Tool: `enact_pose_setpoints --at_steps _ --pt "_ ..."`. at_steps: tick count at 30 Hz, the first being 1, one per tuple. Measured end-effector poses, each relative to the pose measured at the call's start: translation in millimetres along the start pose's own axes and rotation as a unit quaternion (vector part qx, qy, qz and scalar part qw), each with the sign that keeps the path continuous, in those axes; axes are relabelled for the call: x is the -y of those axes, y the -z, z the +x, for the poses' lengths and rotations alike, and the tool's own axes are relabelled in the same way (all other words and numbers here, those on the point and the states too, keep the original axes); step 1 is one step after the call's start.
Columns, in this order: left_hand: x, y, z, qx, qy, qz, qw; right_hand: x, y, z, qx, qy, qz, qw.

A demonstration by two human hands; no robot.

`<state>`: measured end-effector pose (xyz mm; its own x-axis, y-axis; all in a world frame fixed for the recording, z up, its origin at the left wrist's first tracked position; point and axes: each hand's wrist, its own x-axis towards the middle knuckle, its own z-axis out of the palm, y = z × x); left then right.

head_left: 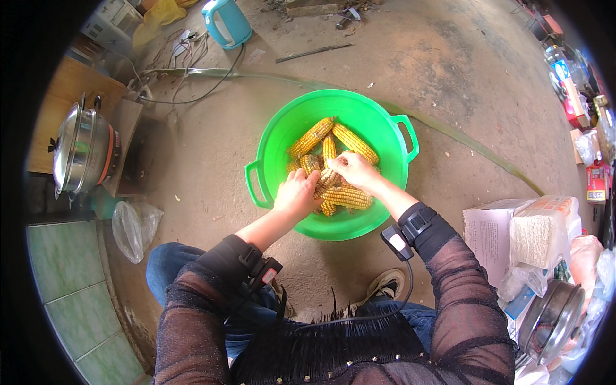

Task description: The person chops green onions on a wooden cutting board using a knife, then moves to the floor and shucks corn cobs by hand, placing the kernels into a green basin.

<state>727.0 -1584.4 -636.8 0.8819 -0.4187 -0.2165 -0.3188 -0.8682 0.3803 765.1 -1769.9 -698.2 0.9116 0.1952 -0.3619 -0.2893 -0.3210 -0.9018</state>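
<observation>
A bright green plastic basin (284,130) with two side handles stands on the floor before me, holding several ears of yellow corn (356,143). My left hand (297,191) grips a paler ear of corn (327,180) near the basin's middle. Over the upper end of that ear is my right hand (357,171), its fingertips bent together; whether they pinch loose kernels or husk cannot be made out. Just below, another ear (347,198) lies crosswise on the pile. Parts of the lower ears are hidden by my hands.
A blue electric kettle (227,24) with its cord stands at the back left. Left of me, a steel pot (79,147) sits on a cooker. Boxes and a plastic-wrapped package (536,236) are stacked at right, near a lidded pot (551,317). A flat hose (457,134) crosses the floor.
</observation>
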Motion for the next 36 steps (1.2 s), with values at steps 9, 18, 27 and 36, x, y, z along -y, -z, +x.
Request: enact_pose_setpoints --at_steps 9,18,27,36 --pt "0.0 4.7 -1.1 0.009 0.011 -0.012 1.0 12.5 4.3 -8.1 0.069 -0.092 0.163 0.98" --pt "-0.8 2.3 -0.2 0.005 0.016 -0.047 0.999 8.8 6.3 -5.6 0.041 -0.101 0.191 0.976" --pt "2.1 0.7 6.3 0.078 0.065 -0.234 0.967 9.6 8.3 -7.9 0.082 -0.058 0.16 0.982" --pt "1.7 -1.6 6.6 0.092 0.074 -0.238 0.964 9.5 12.1 -8.7 0.093 -0.079 0.13 0.984"
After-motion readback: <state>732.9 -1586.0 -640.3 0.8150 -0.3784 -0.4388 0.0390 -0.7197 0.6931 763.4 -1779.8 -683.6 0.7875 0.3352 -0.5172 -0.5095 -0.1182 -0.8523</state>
